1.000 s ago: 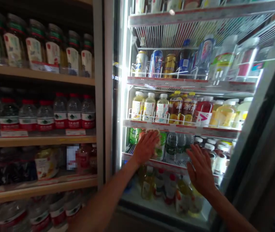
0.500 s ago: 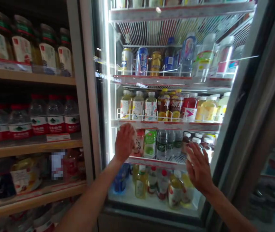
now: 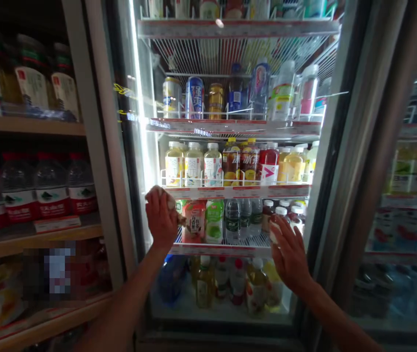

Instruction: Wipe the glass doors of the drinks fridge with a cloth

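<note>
Mostly hidden, a pale item (image 3: 172, 201) clenched in the left hand (image 3: 162, 216), right hand (image 3: 289, 254) open beside white-capped bottles (image 3: 279, 217)

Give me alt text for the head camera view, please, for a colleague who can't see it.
Both hands reach into a lit drinks fridge: the left hand is curled around a pale item and the open right hand is at a white-capped bottle. Wooden shelves of bottled water stand to the left.
</note>
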`<state>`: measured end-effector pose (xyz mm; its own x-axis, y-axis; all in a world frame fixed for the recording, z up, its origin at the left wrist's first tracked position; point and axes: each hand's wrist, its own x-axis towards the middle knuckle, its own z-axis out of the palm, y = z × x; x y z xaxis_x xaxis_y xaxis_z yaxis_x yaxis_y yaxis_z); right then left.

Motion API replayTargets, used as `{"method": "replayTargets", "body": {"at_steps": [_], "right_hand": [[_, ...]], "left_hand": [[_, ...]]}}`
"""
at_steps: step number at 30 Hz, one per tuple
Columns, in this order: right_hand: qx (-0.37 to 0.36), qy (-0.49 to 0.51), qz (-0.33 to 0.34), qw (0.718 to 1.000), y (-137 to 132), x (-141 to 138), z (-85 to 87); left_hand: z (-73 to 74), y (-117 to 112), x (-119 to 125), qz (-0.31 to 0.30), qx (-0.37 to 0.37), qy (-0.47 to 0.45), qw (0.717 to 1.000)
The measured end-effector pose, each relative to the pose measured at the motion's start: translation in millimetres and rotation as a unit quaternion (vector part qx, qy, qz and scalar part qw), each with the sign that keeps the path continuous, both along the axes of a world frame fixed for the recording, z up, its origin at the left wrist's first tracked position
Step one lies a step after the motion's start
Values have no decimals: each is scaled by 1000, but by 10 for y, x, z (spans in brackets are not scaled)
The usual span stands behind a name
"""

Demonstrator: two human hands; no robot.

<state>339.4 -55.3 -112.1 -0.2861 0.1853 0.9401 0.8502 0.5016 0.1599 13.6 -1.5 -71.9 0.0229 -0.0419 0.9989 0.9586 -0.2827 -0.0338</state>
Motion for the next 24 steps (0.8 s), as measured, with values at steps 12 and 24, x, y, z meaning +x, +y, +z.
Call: {"method": "replayTargets", "body": {"at_steps": [12, 24], "right_hand": [[-4, 35, 218, 975, 103, -1034, 285], [96, -13, -76, 992, 394, -650, 282]], "left_hand": [[86, -91, 846, -134, -98, 149, 975], [-368, -173, 68, -1, -121, 121, 985]]}}
